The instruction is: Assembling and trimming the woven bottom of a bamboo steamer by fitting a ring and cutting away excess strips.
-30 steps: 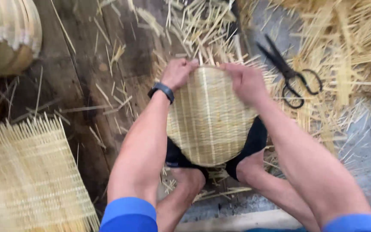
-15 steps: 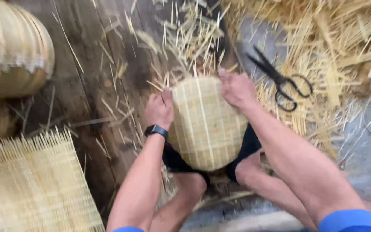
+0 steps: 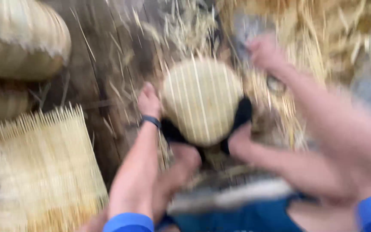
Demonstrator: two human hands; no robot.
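Two hands show in my blurred view: my left hand [image 3: 149, 102] presses against the left edge of the round woven mat [image 3: 202, 99], which rests over my knees. My right hand [image 3: 265, 53] hovers beyond it over the straw litter [image 3: 310, 51]; its fingers I cannot tell.

The woven piece [image 3: 201, 99] was a rounded, domed panel of pale yellow strips, with lighter ribs running lengthwise across a finer cross weave. It sat propped on the person's knees, its face turned up toward the camera and tilted slightly away. Its far edge was ragged with loose strip ends, though blur hid the detail. The left hand [image 3: 149, 102] rested against its left edge, fingers curled. The right hand [image 3: 264, 52] hovered just beyond its upper right corner, apart from it.
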